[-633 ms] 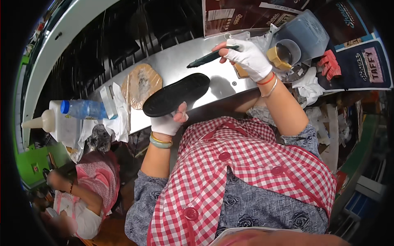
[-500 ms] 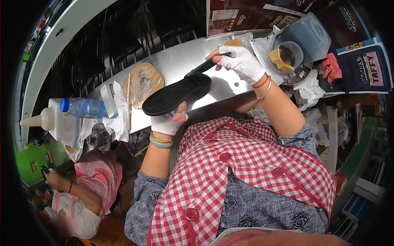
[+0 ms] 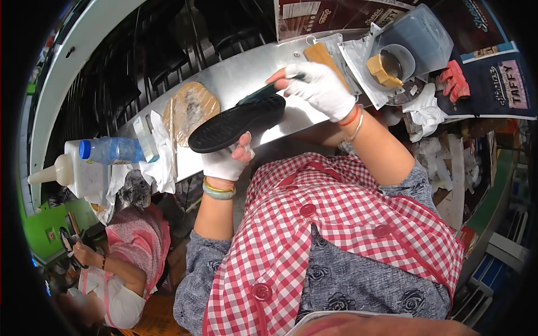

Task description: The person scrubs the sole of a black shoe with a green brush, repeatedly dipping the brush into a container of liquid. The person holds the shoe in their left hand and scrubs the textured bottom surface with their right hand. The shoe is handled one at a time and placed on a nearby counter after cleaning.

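A black shoe sole (image 3: 238, 124) is held tilted over the metal bench, its patterned face up. My left hand (image 3: 225, 162), in a white fingerless glove, grips it from beneath; the palm is hidden by the sole and bare fingertips show at its near edge. In a like glove, my right hand (image 3: 320, 87) is closed around a slim, dark green, brush-like tool (image 3: 259, 94). The tool's far end lies along the sole's far edge, and whether it has bristles or a blade I cannot make out.
Behind the sole lies a brown, taped round pad (image 3: 193, 109). To the left are a blue-capped bottle (image 3: 115, 150) and a white squeeze bottle (image 3: 73, 168). A plastic cup (image 3: 400, 61) with a yellow sponge (image 3: 383, 71) stands right. A co-worker (image 3: 126, 252) sits lower left.
The sole and both my hands appear slightly further left and tilted more. The tool has slid along the sole's far edge toward the left. The co-worker's hands have shifted.
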The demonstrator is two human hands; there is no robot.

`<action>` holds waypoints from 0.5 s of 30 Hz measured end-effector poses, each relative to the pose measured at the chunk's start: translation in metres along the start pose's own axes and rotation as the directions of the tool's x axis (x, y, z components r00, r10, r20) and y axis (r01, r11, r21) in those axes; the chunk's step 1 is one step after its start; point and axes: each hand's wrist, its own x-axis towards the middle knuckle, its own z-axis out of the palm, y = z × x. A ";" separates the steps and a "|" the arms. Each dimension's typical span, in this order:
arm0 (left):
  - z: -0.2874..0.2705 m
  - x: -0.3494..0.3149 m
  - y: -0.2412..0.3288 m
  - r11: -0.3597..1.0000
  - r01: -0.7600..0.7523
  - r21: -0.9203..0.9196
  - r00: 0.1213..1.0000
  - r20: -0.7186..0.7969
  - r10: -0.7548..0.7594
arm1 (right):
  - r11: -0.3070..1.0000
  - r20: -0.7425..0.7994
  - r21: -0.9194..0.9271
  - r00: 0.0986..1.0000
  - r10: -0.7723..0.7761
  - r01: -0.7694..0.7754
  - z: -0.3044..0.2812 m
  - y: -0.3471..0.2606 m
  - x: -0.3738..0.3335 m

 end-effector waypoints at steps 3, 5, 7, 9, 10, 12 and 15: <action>0.008 0.002 -0.001 1.000 -0.002 -0.013 1.000 -0.004 0.002 | 0.987 0.132 -0.127 0.988 -0.077 0.094 0.017 0.003 0.004; 0.012 0.002 -0.001 1.000 -0.006 -0.004 1.000 -0.003 0.006 | 0.986 0.070 -0.129 0.993 -0.099 0.108 0.018 0.017 0.010; 0.014 0.004 0.000 1.000 -0.015 0.002 1.000 0.009 0.015 | 0.985 0.005 -0.118 0.992 -0.129 0.129 0.015 0.026 0.014; 0.013 0.003 0.000 1.000 -0.007 -0.001 1.000 0.022 0.007 | 0.983 -0.062 -0.093 0.985 -0.163 0.157 0.010 0.029 0.013; 0.012 0.004 0.000 1.000 0.002 -0.006 1.000 0.028 -0.002 | 0.992 -0.068 -0.028 0.990 -0.125 0.124 0.010 0.023 0.012; 0.013 0.004 0.001 1.000 -0.005 -0.003 1.000 0.031 0.005 | 0.953 0.070 -0.198 0.974 -0.217 0.227 0.012 0.009 0.009; 0.013 0.005 0.000 1.000 -0.015 -0.026 0.999 0.030 0.015 | 0.936 0.062 -0.284 0.978 -0.199 0.209 0.012 0.014 0.005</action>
